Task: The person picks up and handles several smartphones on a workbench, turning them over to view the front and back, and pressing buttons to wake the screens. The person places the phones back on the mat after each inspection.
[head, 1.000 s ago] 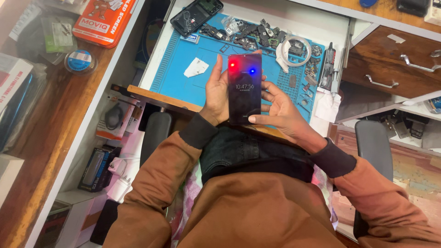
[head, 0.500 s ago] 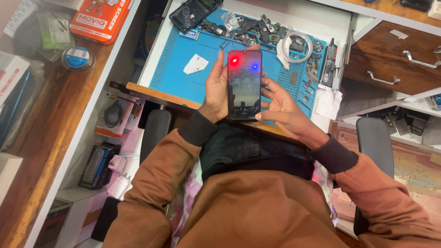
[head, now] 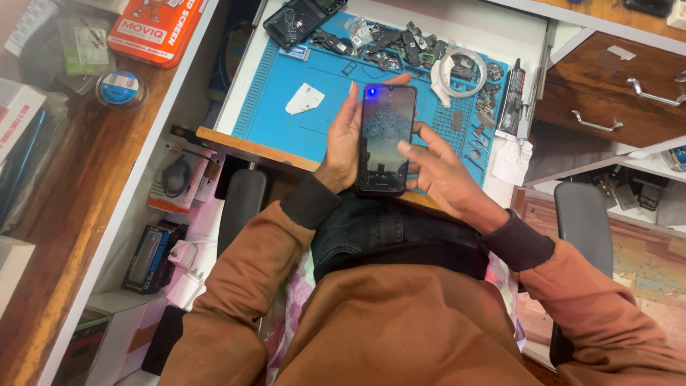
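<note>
Your left hand clamps its grip on the phone above the blue mat at the bench's near edge; your right hand, fingers apart, taps its screen. Tap lightly, phone steady.

- We see a blue work mat spread over the white surface.
- A torn white scrap lies on the mat.
- We find an opened phone body at the mat's far edge, beside a heap of small dark parts.
- A coil of clear tubing sits right of the heap.
- A dark tube lies just off the mat's right edge.
- An orange box and a round blue tin rest on the wooden shelf at left.
- A wooden drawer with metal handles stands at right.
</note>
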